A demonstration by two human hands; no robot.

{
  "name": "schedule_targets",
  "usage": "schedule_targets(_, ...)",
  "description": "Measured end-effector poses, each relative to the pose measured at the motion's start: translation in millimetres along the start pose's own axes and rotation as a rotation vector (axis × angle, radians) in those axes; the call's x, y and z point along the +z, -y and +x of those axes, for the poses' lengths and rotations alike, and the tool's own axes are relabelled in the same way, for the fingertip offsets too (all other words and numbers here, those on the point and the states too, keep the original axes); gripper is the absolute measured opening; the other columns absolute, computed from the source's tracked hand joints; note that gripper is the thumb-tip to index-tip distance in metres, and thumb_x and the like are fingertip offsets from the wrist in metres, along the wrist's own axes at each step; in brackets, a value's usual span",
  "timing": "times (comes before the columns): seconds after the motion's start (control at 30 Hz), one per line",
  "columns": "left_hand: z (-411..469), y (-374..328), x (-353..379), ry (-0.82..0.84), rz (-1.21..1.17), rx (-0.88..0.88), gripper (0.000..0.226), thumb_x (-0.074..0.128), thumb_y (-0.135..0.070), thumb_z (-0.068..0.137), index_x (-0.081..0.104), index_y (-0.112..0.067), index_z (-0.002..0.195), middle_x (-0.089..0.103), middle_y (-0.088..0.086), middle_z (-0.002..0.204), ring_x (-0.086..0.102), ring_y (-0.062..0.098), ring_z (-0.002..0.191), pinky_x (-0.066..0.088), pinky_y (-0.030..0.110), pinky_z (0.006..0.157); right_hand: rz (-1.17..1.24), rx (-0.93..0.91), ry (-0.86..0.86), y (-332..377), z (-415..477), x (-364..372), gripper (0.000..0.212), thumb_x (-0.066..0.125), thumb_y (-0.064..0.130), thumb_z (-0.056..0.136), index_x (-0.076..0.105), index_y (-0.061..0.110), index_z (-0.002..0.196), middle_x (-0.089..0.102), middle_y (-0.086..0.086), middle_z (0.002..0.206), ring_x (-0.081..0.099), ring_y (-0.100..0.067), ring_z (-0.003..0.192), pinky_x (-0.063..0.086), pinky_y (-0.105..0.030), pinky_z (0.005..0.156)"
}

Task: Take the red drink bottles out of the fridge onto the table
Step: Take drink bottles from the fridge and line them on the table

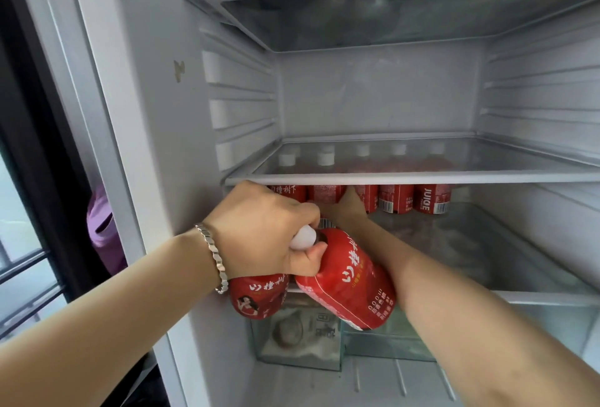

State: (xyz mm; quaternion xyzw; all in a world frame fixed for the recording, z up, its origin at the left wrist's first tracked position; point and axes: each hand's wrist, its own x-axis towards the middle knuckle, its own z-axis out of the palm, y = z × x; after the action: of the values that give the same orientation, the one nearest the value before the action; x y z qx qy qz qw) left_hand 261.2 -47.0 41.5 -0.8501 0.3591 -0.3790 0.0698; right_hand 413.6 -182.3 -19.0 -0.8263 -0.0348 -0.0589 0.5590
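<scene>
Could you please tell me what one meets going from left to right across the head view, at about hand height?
Purple object → bracelet → left hand, holding two bottles → right hand → JUICE bottle.

Single head view, wide-angle, close: faces forward and down into fridge (376,98); shelf edge (422,177) just above left hand (266,228) fingers (305,212).

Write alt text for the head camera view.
A left hand grips two red drink bottles by their tops at an open fridge. The right hand reaches the row of red bottles under a glass shelf.
</scene>
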Motion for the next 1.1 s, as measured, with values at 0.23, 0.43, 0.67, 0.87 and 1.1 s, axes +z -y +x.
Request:
schedule_targets(0.23, -1, 1, -1, 0.003, 0.019, -0.016, 0.035, 0.043, -0.047, 0.071, 0.064, -0.021, 0.059, 0.056, -0.005, 0.043, 0.051, 0.019, 0.035, 0.031, 0.018, 0.042, -0.147, -0.070, -0.081, -3, -40, -22, 0.093, 0.086, 0.041, 0.060, 0.035, 0.014, 0.134, 0.058, -0.007, 0.125, 0.057, -0.026, 0.115, 0.048, -0.036, 0.095)
schedule_targets(0.43, -1, 0, -1, 0.014, 0.000, 0.006, 0.035, 0.044, -0.047, 0.071, 0.064, -0.021, 0.059, 0.058, -0.006, 0.044, 0.052, 0.019, 0.035, 0.036, 0.021, 0.039, -0.082, -0.065, -0.227, -22, -104, -73, 0.098, 0.087, 0.023, 0.060, 0.029, 0.027, 0.140, 0.059, 0.001, 0.111, 0.061, -0.022, 0.103, 0.048, -0.035, 0.089)
schedule_targets(0.67, 2, 0, 1, 0.013, 0.038, -0.024, 0.037, 0.042, -0.049, 0.071, 0.063, -0.022, 0.057, 0.056, -0.006, 0.042, 0.052, 0.018, 0.035, 0.035, 0.022, 0.038, 0.026, -0.059, -0.294, -27, -135, -105, 0.090, 0.091, 0.016, 0.051, 0.039, 0.019, 0.125, 0.059, 0.001, 0.110, 0.062, -0.017, 0.095, 0.052, -0.037, 0.083)
schedule_targets(0.87, 2, -1, 1, 0.016, 0.038, -0.021, 0.038, 0.041, -0.050, 0.071, 0.063, -0.022, 0.055, 0.054, -0.005, 0.040, 0.051, 0.018, 0.033, 0.035, 0.022, 0.038, 0.117, -0.217, -0.406, -8, -138, -105, 0.031, 0.069, 0.043, 0.079, 0.054, 0.028, 0.101, 0.059, 0.013, 0.092, 0.062, -0.014, 0.091, 0.048, -0.031, 0.079)
schedule_targets(1.1, 2, -4, -3, 0.049, 0.057, -0.026, 0.039, 0.040, -0.051, 0.069, 0.060, -0.023, 0.052, 0.050, -0.006, 0.036, 0.048, 0.016, 0.030, 0.008, 0.007, 0.051, -0.460, -0.391, -0.617, 6, -150, -110, 0.031, 0.066, 0.037, 0.080, 0.051, 0.014, 0.065, 0.046, 0.000, 0.076, 0.051, -0.025, 0.076, 0.032, -0.029, 0.064)
